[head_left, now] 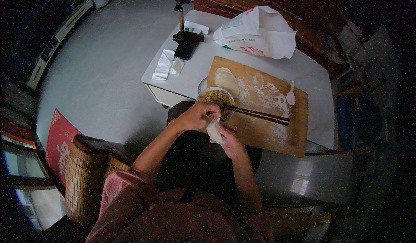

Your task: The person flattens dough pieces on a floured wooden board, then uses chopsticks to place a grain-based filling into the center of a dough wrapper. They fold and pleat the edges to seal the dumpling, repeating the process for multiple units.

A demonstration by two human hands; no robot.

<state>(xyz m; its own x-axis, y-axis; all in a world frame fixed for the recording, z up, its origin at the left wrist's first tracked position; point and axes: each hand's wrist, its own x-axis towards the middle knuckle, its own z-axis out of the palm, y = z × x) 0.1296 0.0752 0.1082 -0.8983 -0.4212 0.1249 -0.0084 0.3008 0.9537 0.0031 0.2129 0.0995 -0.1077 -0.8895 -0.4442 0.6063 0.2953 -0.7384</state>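
Note:
A pale, folded dough dumpling [214,133] is held in the air between my two hands, in front of the wooden board. My right hand [231,141] grips its lower side, thumb across the dough. At its upper end, the fingers of my left hand [199,115] pinch the edge. Just beyond the hands stands a bowl of chopped filling [215,96], partly hidden by my left hand. Dark chopsticks [260,114] rest across its rim and reach right over the board. A stack of round dough wrappers [226,81] lies on the board behind the bowl.
The floured wooden cutting board [250,130] overhangs the table's near edge. On it lies a white spoon [291,97]. A large white woven bag [253,35] stands at the back of the white table [320,80]. A phone stand [181,25], a black phone [186,50] and tissue packs [163,64] are at left.

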